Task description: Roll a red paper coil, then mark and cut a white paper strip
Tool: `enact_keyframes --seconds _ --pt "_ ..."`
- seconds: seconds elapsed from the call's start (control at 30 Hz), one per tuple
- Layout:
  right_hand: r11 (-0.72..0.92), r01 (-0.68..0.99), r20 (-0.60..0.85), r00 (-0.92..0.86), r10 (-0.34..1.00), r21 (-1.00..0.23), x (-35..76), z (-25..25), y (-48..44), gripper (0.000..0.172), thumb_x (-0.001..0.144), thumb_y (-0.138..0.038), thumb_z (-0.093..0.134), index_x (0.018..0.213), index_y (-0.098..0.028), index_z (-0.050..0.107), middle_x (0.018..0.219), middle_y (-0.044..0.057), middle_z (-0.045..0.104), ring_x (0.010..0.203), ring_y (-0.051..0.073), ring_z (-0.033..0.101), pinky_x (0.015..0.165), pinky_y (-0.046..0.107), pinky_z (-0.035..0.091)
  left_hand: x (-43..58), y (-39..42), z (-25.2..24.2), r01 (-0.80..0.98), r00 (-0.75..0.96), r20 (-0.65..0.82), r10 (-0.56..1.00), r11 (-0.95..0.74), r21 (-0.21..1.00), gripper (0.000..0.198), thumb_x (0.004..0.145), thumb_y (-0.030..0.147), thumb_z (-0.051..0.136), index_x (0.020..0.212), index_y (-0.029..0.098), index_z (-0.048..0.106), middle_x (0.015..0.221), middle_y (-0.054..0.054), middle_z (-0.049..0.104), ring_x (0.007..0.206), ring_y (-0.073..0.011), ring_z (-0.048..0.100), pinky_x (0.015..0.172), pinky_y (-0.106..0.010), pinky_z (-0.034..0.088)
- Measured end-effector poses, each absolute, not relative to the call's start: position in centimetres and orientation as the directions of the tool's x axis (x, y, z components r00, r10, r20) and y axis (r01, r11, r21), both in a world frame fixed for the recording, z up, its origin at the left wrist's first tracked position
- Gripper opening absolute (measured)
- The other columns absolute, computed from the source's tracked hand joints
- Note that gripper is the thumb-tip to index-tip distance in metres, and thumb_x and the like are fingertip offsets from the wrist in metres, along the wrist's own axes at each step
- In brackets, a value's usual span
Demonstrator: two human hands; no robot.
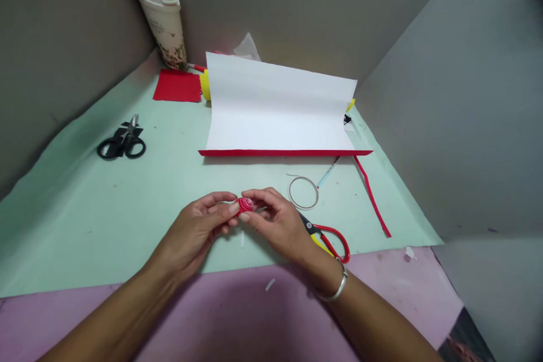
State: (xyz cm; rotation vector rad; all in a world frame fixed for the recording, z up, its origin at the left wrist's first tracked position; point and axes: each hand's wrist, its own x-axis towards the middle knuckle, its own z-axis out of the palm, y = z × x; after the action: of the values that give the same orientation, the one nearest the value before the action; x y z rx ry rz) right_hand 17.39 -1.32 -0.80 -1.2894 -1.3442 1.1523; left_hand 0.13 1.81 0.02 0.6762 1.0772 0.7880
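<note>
- The left hand [207,220] is pinching a small red piece [245,205] between thumb and fingers, holding it above the near part of the green sheet [127,226].
- The right hand [275,218] is meeting it from the other side, its grip pressing together on the right end of the red piece — thumb below, forefinger above.
- The green sheet is covering most of the counter [382,288], whose purple surface is showing beyond the sheet's near edge; both forearms are crossing that edge.
- On the left, a broad stretch of green is lying between the left hand and the black scissors [128,138], leaving that side roomy.
- The right side is tighter: the red-handled scissors [316,227] are lying partly behind the right hand, their handles reaching the near edge, with the wire ring [317,192] just beyond.
- A red strip [371,198] is running from under the white paper [280,104] toward the sheet's right side.
- That paper is curving up at the back, its red-edged near border facing the hands — well apart from them.
- Grey walls [428,124] are closing in the left, back and right.
- A cup [163,22] is standing in the far left corner, beside a red card [177,86]; the cup is bearing print too small to read.
</note>
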Motion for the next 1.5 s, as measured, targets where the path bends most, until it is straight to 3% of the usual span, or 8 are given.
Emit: enact_keyframes --seconds 0.27,0.37,0.5,0.67,0.93,1.23,1.4,1.5 --pt "-0.079 -0.003 -0.079 0.02 0.997 -0.997 17.14 -0.65 -1.37 0.033 0.076 -0.035 0.082 0.106 -0.025 0.071 0.097 0.002 0.065 0.083 0.014 0.065 0.078 0.032 0.061 0.13 1.54 -0.21 -0.249 0.246 -0.493 0.834 0.546 0.8 0.039 0.066 0.035 0.093 0.096 0.018 0.072 0.074 -0.001 0.073 0.068 -0.0111 0.061 0.06 -0.02 0.05" --pt "-0.12 -0.041 -0.122 0.051 0.991 -0.992 17.02 -0.58 -1.37 0.038 0.074 -0.036 0.084 0.107 -0.024 0.069 0.09 0.0 0.066 0.08 0.015 0.066 0.078 0.033 0.061 0.14 1.5 -0.15 -0.222 0.289 -0.474 0.832 0.54 0.812 0.032 0.069 0.038 0.091 0.088 0.018 0.074 0.077 -0.001 0.073 0.072 -0.0119 0.062 0.063 -0.021 0.052" --pt "-0.07 0.026 -0.069 0.033 0.997 -0.997 17.12 -0.67 -1.4 0.038 0.075 -0.034 0.083 0.11 -0.025 0.07 0.098 0.002 0.065 0.086 0.016 0.065 0.077 0.032 0.061 0.17 1.55 -0.07 -0.205 0.352 -0.454 0.818 0.541 0.816 0.026 0.075 0.041 0.087 0.082 0.017 0.077 0.077 -0.002 0.071 0.074 -0.0117 0.061 0.067 -0.02 0.052" --pt "0.027 0.041 0.026 -0.013 1.0 -0.999 17.41 -1.15 -1.44 0.029 0.091 -0.035 0.067 0.119 -0.029 0.07 0.111 0.005 0.063 0.092 0.016 0.065 0.075 0.032 0.063 0.17 1.74 -0.11 -0.227 0.341 -0.445 0.828 0.532 0.816 0.025 0.073 0.041 0.088 0.08 0.018 0.079 0.078 -0.002 0.071 0.077 -0.0129 0.063 0.07 -0.02 0.053" --pt "0.133 0.161 0.129 -0.032 0.991 -0.978 17.67 -1.43 -1.35 0.029 0.091 -0.03 0.069 0.12 -0.031 0.071 0.099 0.003 0.061 0.087 0.015 0.064 0.071 0.028 0.06 0.24 1.65 -0.29 -0.207 0.351 -0.433 0.83 0.52 0.829 0.027 0.076 0.044 0.085 0.077 0.019 0.078 0.074 -0.001 0.07 0.071 -0.0117 0.06 0.07 -0.021 0.052" --pt "0.12 0.245 0.125 0.005 0.992 -0.962 17.45 -1.27 -1.47 0.025 0.091 -0.029 0.068 0.115 -0.03 0.073 0.099 0.003 0.064 0.085 0.016 0.065 0.072 0.03 0.059 0.31 1.43 -0.1 -0.161 0.302 -0.429 0.851 0.489 0.857 0.03 0.075 0.047 0.084 0.076 0.018 0.078 0.074 -0.003 0.071 0.071 -0.0137 0.06 0.072 -0.024 0.051" --pt "0.104 0.239 0.112 0.018 0.994 -0.965 17.38 -1.23 -1.5 0.024 0.091 -0.032 0.066 0.113 -0.027 0.072 0.101 0.005 0.065 0.084 0.016 0.066 0.069 0.029 0.059 0.14 1.11 -0.11 -0.014 0.232 -0.482 0.845 0.498 0.867 0.027 0.07 0.045 0.088 0.082 0.022 0.079 0.078 -0.002 0.071 0.07 -0.0152 0.061 0.063 -0.024 0.047" --pt "0.119 0.294 0.134 0.032 0.99 -0.948 17.36 -1.22 -1.5 0.022 0.09 -0.032 0.067 0.111 -0.028 0.072 0.097 0.004 0.065 0.08 0.015 0.064 0.068 0.029 0.058 0.24 1.12 0.13 0.075 0.196 -0.431 0.881 0.425 0.902 0.025 0.073 0.046 0.085 0.077 0.022 0.079 0.073 -0.002 0.069 0.068 -0.0153 0.059 0.06 -0.024 0.044"
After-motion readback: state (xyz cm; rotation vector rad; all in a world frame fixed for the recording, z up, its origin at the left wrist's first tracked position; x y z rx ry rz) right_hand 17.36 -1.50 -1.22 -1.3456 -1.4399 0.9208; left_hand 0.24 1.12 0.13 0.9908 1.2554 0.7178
